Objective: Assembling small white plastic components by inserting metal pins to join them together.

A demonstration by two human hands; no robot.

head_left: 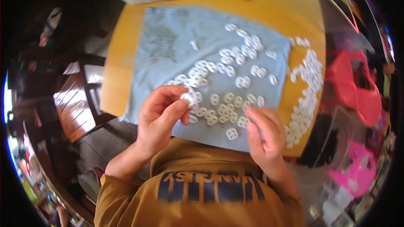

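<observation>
From the head camera, your left hand [162,115] pinches one small white plastic piece [187,98] between thumb and fingertips. Your right hand [264,134] is loosely curled; I cannot tell whether it holds anything. Just beyond both hands, many loose pieces [223,109] lie scattered on the blue cloth [176,46]. To the right of your right hand, a long row of pieces [309,88] looks finished, roughly half the lot.

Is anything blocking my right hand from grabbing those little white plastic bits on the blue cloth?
Nothing visible. The right hand hovers at the edge of the white plastic pieces on the blue cloth.
</observation>
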